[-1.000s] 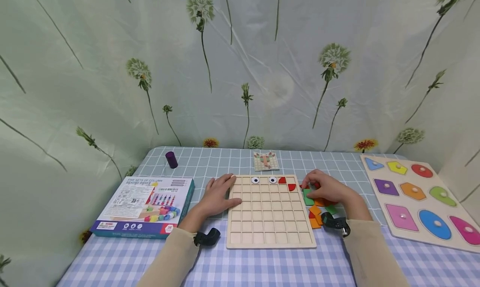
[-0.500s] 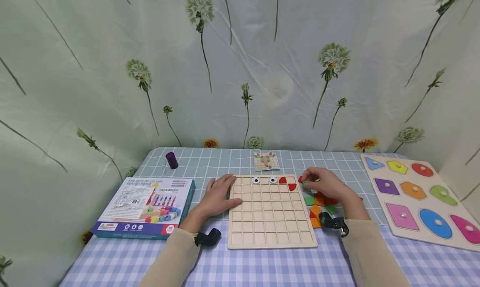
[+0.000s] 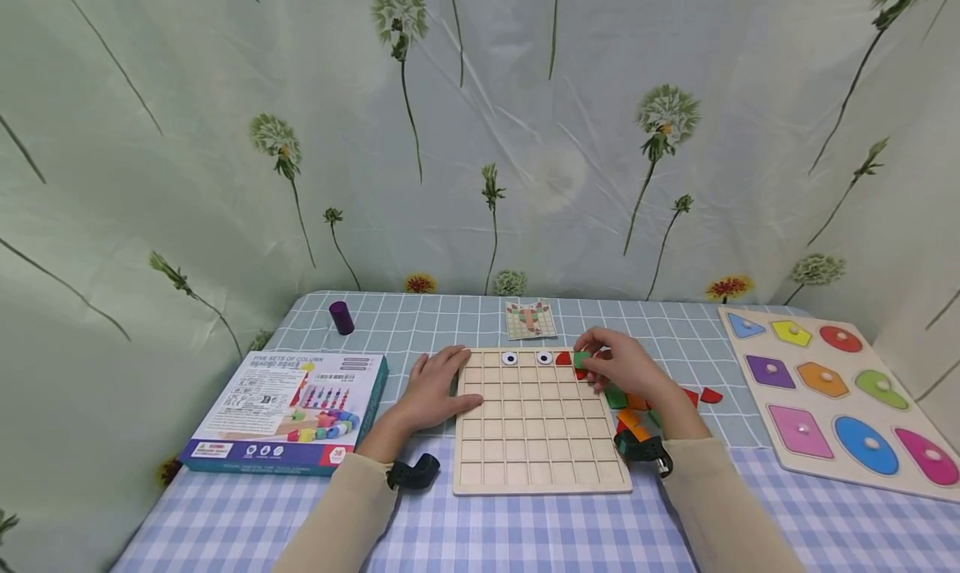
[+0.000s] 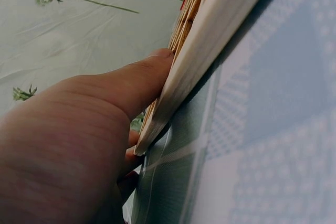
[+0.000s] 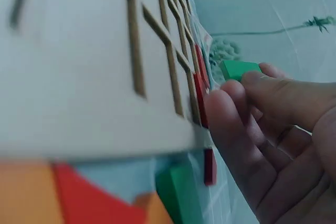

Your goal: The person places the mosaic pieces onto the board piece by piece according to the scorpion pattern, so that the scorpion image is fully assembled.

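A wooden grid board lies in the middle of the table. My left hand rests at its upper left edge, fingers fairly straight; in the left wrist view the thumb touches the board's rim. With thumb and fingertips my right hand pinches a green square tile over the board's top right corner. Two eye tiles and a red quarter-circle tile sit in the top row. Another red tile, partly hidden by the right hand, lies just below the green one.
Loose green, orange and red tiles lie right of the board, partly under the right wrist. Behind the board is a small pattern card. A boxed bead set and purple cylinder are left; a knobbed shape puzzle is right.
My right hand has picked the green square from the loose tiles and carried it left over the board's top right corner. The left hand has stayed in place.
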Available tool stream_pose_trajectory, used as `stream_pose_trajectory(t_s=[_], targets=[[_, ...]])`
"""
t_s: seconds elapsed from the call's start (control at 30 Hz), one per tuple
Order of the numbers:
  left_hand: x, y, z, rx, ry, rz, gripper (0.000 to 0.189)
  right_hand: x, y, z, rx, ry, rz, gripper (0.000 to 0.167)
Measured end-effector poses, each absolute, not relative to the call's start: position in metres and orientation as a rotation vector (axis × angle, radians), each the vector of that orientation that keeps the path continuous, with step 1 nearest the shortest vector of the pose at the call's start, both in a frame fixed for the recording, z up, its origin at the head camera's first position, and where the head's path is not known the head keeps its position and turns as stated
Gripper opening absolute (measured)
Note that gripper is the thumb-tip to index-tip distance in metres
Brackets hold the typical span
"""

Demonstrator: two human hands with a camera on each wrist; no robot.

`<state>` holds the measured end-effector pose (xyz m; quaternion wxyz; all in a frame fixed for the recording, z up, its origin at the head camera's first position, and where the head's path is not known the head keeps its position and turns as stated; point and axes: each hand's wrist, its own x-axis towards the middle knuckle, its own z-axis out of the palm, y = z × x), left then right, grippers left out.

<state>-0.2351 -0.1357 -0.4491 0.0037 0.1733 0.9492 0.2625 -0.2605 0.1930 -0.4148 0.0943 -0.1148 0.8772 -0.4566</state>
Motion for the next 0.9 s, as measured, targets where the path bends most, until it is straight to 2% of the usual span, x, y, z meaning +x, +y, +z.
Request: stream_pose_trajectory(t_s=[0.3,0.9], targets=[[-0.236,-0.136,-0.449,0.54,2.974,0.821,0.081,-0.26,0.176,-0.421,-0.326,2.627,-1.303,0.013],[-0.236,-0.138,-0.449,0.564,2.958,0.834,0.081,-0.262,0.17,-0.431,-0.34,2.748,-1.182,0.005]])
